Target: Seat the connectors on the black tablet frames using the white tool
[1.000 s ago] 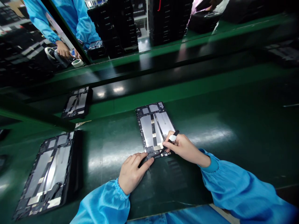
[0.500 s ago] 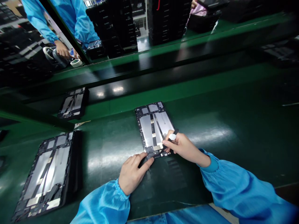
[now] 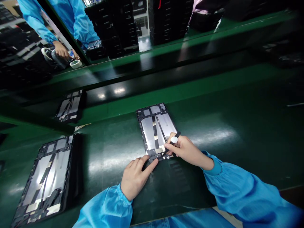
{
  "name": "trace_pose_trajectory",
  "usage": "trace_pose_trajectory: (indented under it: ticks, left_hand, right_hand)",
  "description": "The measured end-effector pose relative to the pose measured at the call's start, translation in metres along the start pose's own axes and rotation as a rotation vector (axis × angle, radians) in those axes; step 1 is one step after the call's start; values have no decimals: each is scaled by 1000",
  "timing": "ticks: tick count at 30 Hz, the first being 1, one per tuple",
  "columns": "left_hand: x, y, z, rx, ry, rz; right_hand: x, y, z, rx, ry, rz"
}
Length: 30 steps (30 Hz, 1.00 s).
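Note:
An opened tablet frame [image 3: 155, 129] with silver panels and a black border lies flat on the green bench in front of me. My left hand [image 3: 136, 176] rests at its near left corner, fingers bent and pressing down on the edge. My right hand [image 3: 184, 149] is closed round a thin black tool [image 3: 175, 138] with a white band, held like a pen. The tool's tip touches the frame's near edge.
A second opened tablet frame [image 3: 45, 180] lies at the near left. A third frame [image 3: 69, 106] sits further back on the dark conveyor strip. At the far left a person in a blue coat handles rolls of tape [image 3: 75, 64]. Black tray stacks [image 3: 123, 25] stand behind.
The frame on the conveyor strip has slid to the left. My hands and the tool have hardly moved.

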State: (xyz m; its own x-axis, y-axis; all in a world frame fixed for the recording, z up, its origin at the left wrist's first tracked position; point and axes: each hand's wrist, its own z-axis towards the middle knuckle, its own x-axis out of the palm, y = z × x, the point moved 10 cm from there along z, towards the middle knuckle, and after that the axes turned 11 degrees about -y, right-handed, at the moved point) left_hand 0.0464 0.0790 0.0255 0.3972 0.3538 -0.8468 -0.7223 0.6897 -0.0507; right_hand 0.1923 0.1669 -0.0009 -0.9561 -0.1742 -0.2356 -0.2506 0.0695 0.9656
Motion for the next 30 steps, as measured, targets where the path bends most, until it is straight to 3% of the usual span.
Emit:
trace_pose_trajectory:
  ticks: [9,15,22,26,28,30]
  left_hand:
    - [0,-4,5,-35,15,54]
    - [11,-10,10,-55,99,89]
    - [-7,2,8,-28,31,-96]
    - [-11,-11,30,61,-82,-38]
    - [2,-13,44,113,-80,30]
    - [23,0,64,123,-41,118]
  right_hand:
    - [0,4,-1,-22,-5,4]
    - [-5,5,0,-72,-52,-82]
    - [-7,-4,4,-18,-114,50]
    - [-14,-8,4,-23,-239,194]
    - [-27,-3,4,-103,-358,261]
    - [-40,5,2,-214,-460,297]
